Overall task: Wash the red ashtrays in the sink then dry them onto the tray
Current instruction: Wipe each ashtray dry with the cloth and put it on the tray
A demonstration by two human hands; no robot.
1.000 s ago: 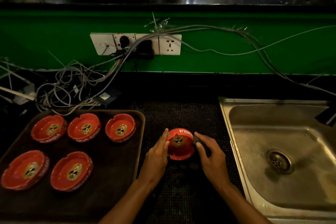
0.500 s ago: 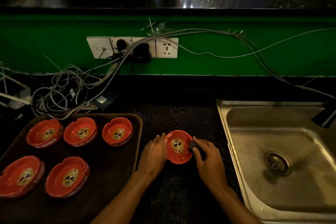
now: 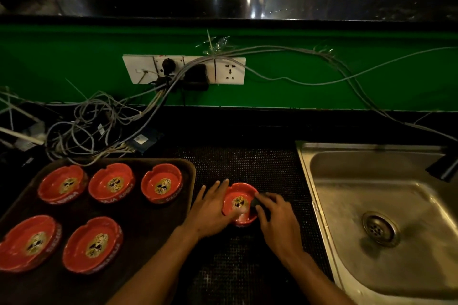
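A red ashtray [image 3: 240, 199] with a gold emblem sits on the black mat between my hands. My left hand [image 3: 210, 208] holds it from the left, fingers lying along its side and thumb at the near rim. My right hand [image 3: 277, 218] grips a small dark scrubbing pad [image 3: 255, 203] pressed against the ashtray's right inner rim. A pale smear shows in the bowl near my thumb. Several more red ashtrays [image 3: 111, 184] stand upright on the brown tray [image 3: 148, 230] at the left. The steel sink [image 3: 396, 205] lies to the right, with nothing in it.
A tangle of grey cables [image 3: 99, 126] lies behind the tray below a wall socket strip [image 3: 183, 69]. More cables run along the green wall above the sink. A dark tap part [image 3: 443, 168] juts over the sink's far right corner.
The ashtray was tilted up toward me and now lies flat on the mat. My left thumb has come over its near rim, and the pad has moved into the right inner rim.
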